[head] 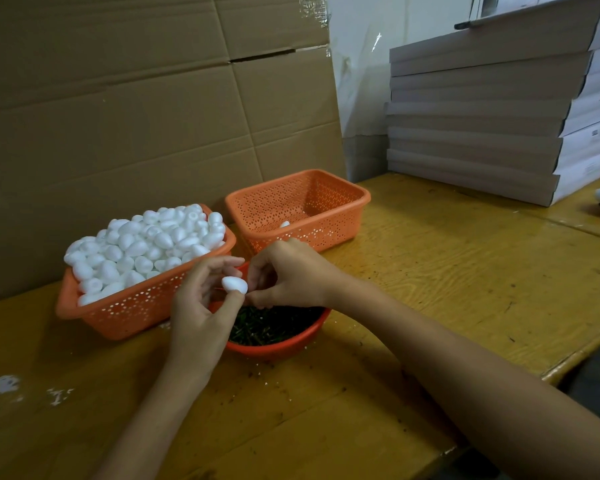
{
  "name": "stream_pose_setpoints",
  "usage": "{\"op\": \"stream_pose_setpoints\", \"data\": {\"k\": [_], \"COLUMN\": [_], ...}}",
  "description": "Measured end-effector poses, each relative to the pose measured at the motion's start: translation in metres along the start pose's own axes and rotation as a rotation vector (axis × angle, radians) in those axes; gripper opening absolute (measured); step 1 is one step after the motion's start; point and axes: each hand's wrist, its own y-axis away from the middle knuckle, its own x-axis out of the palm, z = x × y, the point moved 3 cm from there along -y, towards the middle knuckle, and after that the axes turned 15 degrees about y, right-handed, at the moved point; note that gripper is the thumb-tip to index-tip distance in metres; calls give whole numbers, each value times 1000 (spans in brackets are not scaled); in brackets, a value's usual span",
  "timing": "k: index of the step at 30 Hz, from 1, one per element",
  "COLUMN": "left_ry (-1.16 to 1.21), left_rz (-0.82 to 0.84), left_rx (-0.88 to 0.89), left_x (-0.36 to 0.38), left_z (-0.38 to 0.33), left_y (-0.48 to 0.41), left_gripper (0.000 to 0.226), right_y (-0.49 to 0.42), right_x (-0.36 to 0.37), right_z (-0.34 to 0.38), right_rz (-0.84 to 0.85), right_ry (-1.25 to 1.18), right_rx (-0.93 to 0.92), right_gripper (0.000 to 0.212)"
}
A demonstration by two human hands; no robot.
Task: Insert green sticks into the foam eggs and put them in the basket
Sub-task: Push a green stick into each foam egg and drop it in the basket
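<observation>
Head view: foam egg (pixel 234 285) pinched in left grip (pixel 201 306); right grip (pixel 286 276) curled beside, hold unclear.

Cardboard sheets (pixel 118 116), stacked grey boxes (pixel 482 133)

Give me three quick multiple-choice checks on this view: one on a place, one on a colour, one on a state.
1. Where are the green sticks?
A. on the stacked boxes
B. in the red bowl
C. in a cardboard carton

2. What colour are the heaped basket and the far basket?
A. orange
B. blue
C. white

3. What is the left hand doing?
A. lying flat
B. reaching into a carton
C. holding a foam egg

Answers:
1 B, the dark green pile lies inside the bowl.
2 A, both perforated walls are orange.
3 C, its fingers and thumb pinch the egg.
</observation>
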Motion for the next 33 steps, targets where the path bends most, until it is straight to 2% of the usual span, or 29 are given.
{"op": "stream_pose_setpoints", "data": {"k": [12,20,33], "left_ry": [111,77,149], "left_rz": [-65,-45,-60], "left_rx": [-6,-4,-31], "left_x": [-1,-3,-4], "left_z": [2,3,-2], "left_y": [-1,-1,-4], "left_gripper": [29,41,32], "right_y": [-2,-3,-3], "right_x": [1,4,0], "right_z": [-2,-5,-4], "right_rz": [-10,-8,-32], "right_ry": [-2,13,1], "right_rx": [-6,17,19], "right_gripper": [11,6,7]}}
